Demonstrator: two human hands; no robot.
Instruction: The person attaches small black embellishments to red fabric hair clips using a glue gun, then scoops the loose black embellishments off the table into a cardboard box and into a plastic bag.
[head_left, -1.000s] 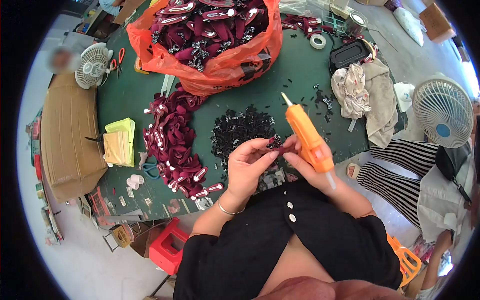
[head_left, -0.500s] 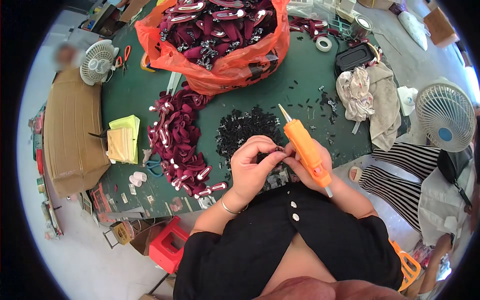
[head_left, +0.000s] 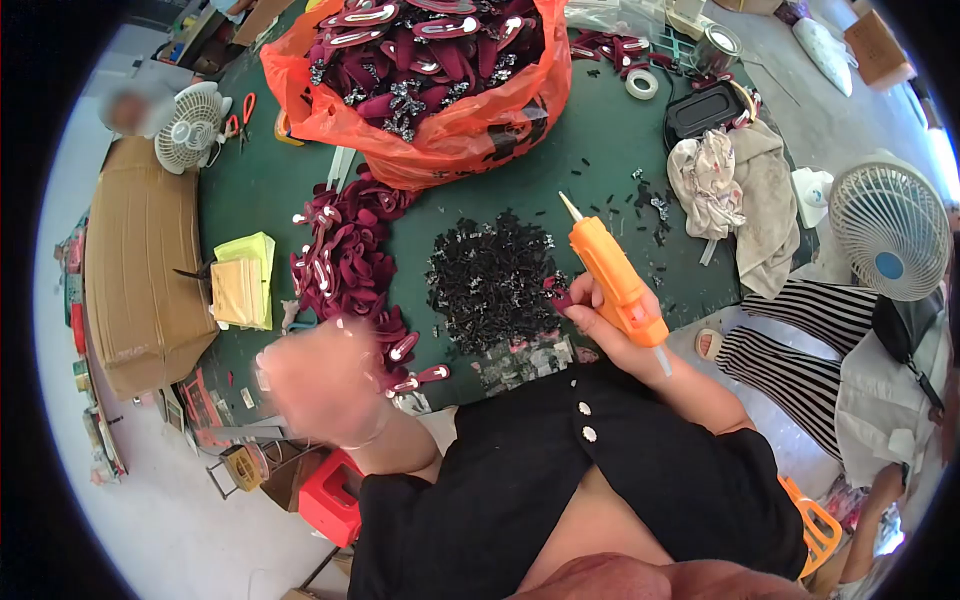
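My right hand holds an orange glue gun, its nozzle pointing up and to the left. Between the thumb and fingertips of that same hand is a small maroon clip with dark sparkly trim. My left hand is smeared by motion beside the lower end of a maroon clip pile; its fingers cannot be made out. A heap of small black pieces lies on the green table, just left of the clip.
An orange-red plastic bag full of maroon clips stands at the back. Cloths and a white fan are on the right. A cardboard box and another fan are on the left. Another person's striped trousers show at right.
My left hand has let go of the clip and moved left, away from my right hand. The clip stays in my right hand with the glue gun.
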